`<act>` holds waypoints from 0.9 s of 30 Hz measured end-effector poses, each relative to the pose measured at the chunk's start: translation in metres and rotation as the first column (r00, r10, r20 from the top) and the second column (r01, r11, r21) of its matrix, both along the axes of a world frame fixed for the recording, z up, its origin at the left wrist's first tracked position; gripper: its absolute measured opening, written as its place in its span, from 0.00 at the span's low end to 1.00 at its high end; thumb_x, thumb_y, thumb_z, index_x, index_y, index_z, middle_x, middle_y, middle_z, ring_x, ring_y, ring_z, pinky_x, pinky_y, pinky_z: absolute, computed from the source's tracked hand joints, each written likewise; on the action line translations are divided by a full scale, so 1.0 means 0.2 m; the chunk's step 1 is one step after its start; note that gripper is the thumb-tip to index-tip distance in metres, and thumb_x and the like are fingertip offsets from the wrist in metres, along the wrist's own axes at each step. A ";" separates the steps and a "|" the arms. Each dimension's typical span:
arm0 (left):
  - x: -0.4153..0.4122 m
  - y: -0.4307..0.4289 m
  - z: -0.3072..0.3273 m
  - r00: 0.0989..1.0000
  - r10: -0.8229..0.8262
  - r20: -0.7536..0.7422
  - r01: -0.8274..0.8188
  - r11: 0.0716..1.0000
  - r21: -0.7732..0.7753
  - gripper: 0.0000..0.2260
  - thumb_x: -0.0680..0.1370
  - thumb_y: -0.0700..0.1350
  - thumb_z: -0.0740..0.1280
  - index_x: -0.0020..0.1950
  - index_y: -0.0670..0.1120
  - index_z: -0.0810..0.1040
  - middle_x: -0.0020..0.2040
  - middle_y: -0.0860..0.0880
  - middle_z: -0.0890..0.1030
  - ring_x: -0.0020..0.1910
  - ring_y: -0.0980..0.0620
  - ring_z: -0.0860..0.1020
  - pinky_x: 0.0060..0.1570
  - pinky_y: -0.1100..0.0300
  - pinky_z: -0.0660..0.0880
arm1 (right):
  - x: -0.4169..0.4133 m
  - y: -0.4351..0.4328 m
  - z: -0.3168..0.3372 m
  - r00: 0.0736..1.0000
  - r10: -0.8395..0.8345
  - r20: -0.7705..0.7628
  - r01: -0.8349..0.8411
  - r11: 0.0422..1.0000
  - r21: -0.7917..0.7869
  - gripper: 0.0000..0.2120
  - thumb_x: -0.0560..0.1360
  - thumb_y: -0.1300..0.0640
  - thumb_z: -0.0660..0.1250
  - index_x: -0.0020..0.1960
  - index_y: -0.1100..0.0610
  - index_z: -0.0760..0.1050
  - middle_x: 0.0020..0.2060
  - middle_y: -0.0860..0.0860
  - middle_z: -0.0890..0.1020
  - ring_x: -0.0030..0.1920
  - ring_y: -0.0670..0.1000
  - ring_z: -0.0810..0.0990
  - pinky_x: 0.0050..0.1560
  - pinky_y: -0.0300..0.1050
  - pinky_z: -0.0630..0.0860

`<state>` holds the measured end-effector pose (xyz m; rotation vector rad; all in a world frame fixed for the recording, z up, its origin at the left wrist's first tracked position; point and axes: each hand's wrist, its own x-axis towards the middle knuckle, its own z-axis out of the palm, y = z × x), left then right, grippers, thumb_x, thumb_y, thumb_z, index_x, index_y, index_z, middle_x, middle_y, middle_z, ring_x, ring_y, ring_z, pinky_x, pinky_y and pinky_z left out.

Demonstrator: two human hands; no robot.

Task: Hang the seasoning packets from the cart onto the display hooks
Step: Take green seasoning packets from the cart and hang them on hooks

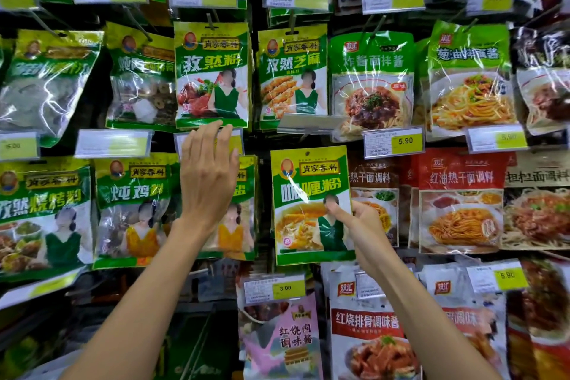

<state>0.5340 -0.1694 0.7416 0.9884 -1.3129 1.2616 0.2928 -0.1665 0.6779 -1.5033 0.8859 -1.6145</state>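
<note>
Fingers (pixel 335 210) of the right hand (pixel 364 225) are pinching a packet (pixel 308 191) by its edge; the left hand (pixel 206 182) is reaching up, open. Pinched off-centre, the packet could swing and miss its hidden hook.

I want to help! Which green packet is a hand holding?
The middle packet with the yellow food picture, pinched at its right edge by the right hand. The other green packets hang on hooks.

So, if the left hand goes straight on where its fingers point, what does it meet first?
Probably the lower edge of the green packet with the meat picture: the left hand points up, its fingertips overlapping that edge. The price tag behind the hand could come first; depth is unclear.
</note>
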 end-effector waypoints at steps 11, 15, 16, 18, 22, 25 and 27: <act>0.02 -0.02 0.03 1.000 0.005 0.010 -0.004 0.998 -0.061 0.13 0.79 0.42 0.61 0.62 0.37 0.73 0.57 0.37 0.77 0.58 0.39 0.74 0.64 0.45 0.68 | 0.00 -0.01 0.05 0.999 0.019 0.029 -0.019 0.999 0.031 0.07 0.77 0.56 0.67 0.48 0.61 0.80 0.43 0.53 0.85 0.38 0.44 0.84 0.31 0.32 0.75; 0.03 -0.03 0.04 1.000 0.000 0.022 0.001 0.998 -0.066 0.13 0.79 0.42 0.61 0.61 0.36 0.74 0.57 0.37 0.77 0.58 0.39 0.75 0.63 0.45 0.68 | -0.01 -0.02 0.05 0.998 0.037 0.050 -0.039 0.998 0.050 0.08 0.77 0.57 0.66 0.43 0.60 0.80 0.38 0.49 0.84 0.33 0.39 0.83 0.27 0.29 0.73; 0.03 -0.03 0.04 1.000 -0.001 0.022 0.003 0.998 -0.064 0.13 0.79 0.41 0.61 0.61 0.36 0.74 0.57 0.37 0.77 0.58 0.38 0.75 0.63 0.45 0.69 | -0.01 -0.02 0.05 0.998 0.040 0.050 -0.044 0.997 0.062 0.08 0.77 0.57 0.66 0.43 0.60 0.80 0.38 0.50 0.84 0.33 0.39 0.83 0.28 0.29 0.74; 0.03 -0.03 0.04 1.000 -0.001 0.022 0.002 0.998 -0.060 0.14 0.79 0.41 0.61 0.61 0.36 0.74 0.57 0.37 0.77 0.58 0.38 0.75 0.63 0.45 0.69 | -0.01 -0.03 0.04 0.998 0.041 0.056 -0.046 0.995 0.089 0.08 0.77 0.57 0.67 0.46 0.62 0.80 0.37 0.49 0.83 0.31 0.37 0.81 0.26 0.28 0.73; 0.04 -0.03 0.04 1.000 0.000 0.023 0.001 0.999 -0.046 0.14 0.79 0.41 0.61 0.61 0.36 0.74 0.57 0.37 0.77 0.58 0.38 0.75 0.64 0.44 0.68 | 0.00 -0.06 0.04 0.999 0.019 0.038 -0.023 0.995 0.099 0.09 0.77 0.57 0.67 0.49 0.63 0.80 0.38 0.48 0.83 0.32 0.35 0.80 0.28 0.28 0.74; 0.03 -0.03 0.03 1.000 -0.005 0.025 0.006 0.999 -0.041 0.14 0.79 0.41 0.61 0.62 0.36 0.74 0.57 0.37 0.77 0.58 0.38 0.75 0.64 0.45 0.68 | 0.02 -0.08 0.05 0.999 -0.038 -0.003 0.038 0.993 0.113 0.10 0.77 0.56 0.67 0.50 0.63 0.81 0.47 0.56 0.84 0.46 0.48 0.82 0.47 0.42 0.77; 0.04 -0.02 0.03 1.000 -0.008 0.027 0.009 0.999 -0.045 0.14 0.79 0.41 0.62 0.62 0.36 0.74 0.57 0.37 0.77 0.58 0.38 0.75 0.65 0.45 0.68 | 0.04 -0.11 0.06 0.997 -0.078 -0.017 0.079 0.991 0.107 0.08 0.77 0.56 0.67 0.47 0.60 0.81 0.48 0.56 0.84 0.48 0.51 0.81 0.47 0.44 0.77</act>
